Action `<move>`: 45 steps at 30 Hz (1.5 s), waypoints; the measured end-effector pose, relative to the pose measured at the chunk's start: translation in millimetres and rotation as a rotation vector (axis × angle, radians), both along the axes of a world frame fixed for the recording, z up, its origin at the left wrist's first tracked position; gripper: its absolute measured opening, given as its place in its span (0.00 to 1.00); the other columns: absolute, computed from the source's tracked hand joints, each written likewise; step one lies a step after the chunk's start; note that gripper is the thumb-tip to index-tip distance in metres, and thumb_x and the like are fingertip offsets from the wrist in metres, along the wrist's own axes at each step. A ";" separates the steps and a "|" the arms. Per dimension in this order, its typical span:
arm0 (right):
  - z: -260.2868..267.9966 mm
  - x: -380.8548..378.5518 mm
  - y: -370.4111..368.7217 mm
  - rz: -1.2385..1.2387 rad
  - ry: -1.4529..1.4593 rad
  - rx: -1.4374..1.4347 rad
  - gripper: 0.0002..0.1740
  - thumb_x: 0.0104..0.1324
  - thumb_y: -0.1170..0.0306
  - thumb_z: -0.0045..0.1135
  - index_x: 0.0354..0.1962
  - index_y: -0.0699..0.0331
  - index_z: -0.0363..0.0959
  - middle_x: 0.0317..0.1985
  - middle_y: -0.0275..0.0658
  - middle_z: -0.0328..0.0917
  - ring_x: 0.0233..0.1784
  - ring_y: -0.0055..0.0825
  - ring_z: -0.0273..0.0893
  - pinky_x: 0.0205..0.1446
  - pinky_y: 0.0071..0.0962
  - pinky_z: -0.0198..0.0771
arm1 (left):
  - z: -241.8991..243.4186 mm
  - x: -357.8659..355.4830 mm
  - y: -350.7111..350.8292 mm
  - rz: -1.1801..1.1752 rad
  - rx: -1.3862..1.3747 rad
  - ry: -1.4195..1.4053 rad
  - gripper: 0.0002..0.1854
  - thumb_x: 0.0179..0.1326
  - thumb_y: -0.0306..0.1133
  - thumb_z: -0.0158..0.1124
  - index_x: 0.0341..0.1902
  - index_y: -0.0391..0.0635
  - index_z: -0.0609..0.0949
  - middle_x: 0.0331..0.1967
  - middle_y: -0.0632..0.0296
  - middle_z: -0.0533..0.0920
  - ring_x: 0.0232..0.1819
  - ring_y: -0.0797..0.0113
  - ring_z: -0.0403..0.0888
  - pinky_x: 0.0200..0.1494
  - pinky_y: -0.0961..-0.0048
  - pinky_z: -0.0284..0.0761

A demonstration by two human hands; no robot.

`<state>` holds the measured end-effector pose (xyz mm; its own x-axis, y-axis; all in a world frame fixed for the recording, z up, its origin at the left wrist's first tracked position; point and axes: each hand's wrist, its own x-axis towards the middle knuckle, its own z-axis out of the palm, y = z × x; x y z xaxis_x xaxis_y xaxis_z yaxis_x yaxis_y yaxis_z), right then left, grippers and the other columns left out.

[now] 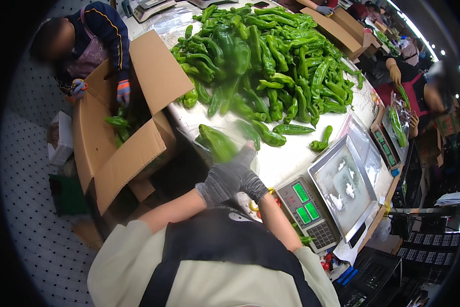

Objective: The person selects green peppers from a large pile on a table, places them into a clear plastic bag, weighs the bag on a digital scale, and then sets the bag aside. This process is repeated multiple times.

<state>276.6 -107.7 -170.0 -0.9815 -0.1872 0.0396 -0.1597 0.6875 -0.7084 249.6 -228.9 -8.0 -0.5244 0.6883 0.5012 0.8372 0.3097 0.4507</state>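
Observation:
Close in front of my body, my left hand (225, 180), in a grey knit glove, is closed around the lower end of a long green pepper (217, 144). Clear plastic film, apparently a bag (191, 134), shows around this pepper. My right hand (253, 185), gloved alike, meets the left one at the palm. Its fingers are largely hidden, so its grip cannot be made out. Just beyond my hands, loose green peppers (270, 134) lie on the white tabletop (279, 153), in front of a large pepper heap (268, 57).
Right of my hands stands a digital scale (304, 207) with a metal pan (345, 188). An open cardboard box (118, 165) is at left, where a co-worker's gloved hand (123, 92) reaches in. Another worker's hand (394, 73) holds a pepper near a second scale (385, 147).

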 end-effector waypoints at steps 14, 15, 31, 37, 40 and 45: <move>104.3 -37.3 18.1 -0.053 0.117 -0.056 0.16 0.60 0.63 0.48 0.41 0.65 0.71 0.35 0.49 0.76 0.39 0.42 0.73 0.48 0.34 0.67 | -6.2 -10.6 -7.3 0.014 -0.259 -0.050 0.35 0.48 0.19 0.48 0.65 0.39 0.61 0.68 0.54 0.57 0.34 0.57 0.80 0.32 0.66 0.75; 114.3 -34.6 30.2 -0.037 0.155 -0.226 0.17 0.59 0.63 0.50 0.41 0.65 0.71 0.36 0.49 0.76 0.40 0.42 0.73 0.48 0.34 0.67 | -10.6 -11.6 -5.0 0.003 -0.174 -0.004 0.35 0.48 0.19 0.48 0.66 0.39 0.60 0.68 0.53 0.57 0.37 0.56 0.79 0.34 0.66 0.75; 54.0 -220.4 325.4 -1.225 0.227 0.278 0.36 0.47 0.50 0.65 0.47 0.68 0.71 0.39 0.52 0.78 0.44 0.45 0.76 0.49 0.36 0.69 | -53.6 -7.2 -9.5 -0.172 -0.839 -0.427 0.31 0.54 0.30 0.52 0.65 0.41 0.60 0.69 0.51 0.55 0.31 0.56 0.81 0.34 0.63 0.76; 138.4 -155.9 317.5 -0.842 0.152 0.063 0.22 0.50 0.56 0.64 0.37 0.63 0.77 0.31 0.50 0.78 0.33 0.46 0.75 0.40 0.38 0.68 | -44.8 -8.1 -10.2 -0.119 -0.571 -0.234 0.35 0.54 0.27 0.50 0.68 0.41 0.55 0.68 0.48 0.55 0.28 0.54 0.80 0.30 0.63 0.75; 177.6 -61.0 270.7 -0.552 -0.059 -0.213 0.21 0.51 0.63 0.63 0.42 0.64 0.75 0.28 0.45 0.75 0.28 0.43 0.70 0.34 0.36 0.66 | -39.2 -8.7 -4.7 -0.049 -0.332 -0.071 0.37 0.53 0.26 0.52 0.69 0.41 0.52 0.67 0.45 0.56 0.43 0.49 0.77 0.42 0.62 0.74; 190.4 116.7 175.0 -0.412 -0.294 -0.635 0.38 0.44 0.60 0.72 0.51 0.70 0.69 0.44 0.39 0.76 0.50 0.28 0.72 0.53 0.29 0.66 | -42.8 -7.8 -3.5 -0.011 -0.221 -0.412 0.39 0.51 0.24 0.55 0.68 0.41 0.53 0.66 0.44 0.58 0.59 0.47 0.67 0.59 0.61 0.64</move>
<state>393.3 67.3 20.5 -0.9535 0.1634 -0.2534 0.2720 0.1028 -0.9568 241.8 -232.4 -50.9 -0.6413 0.7616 0.0933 0.6062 0.4284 0.6701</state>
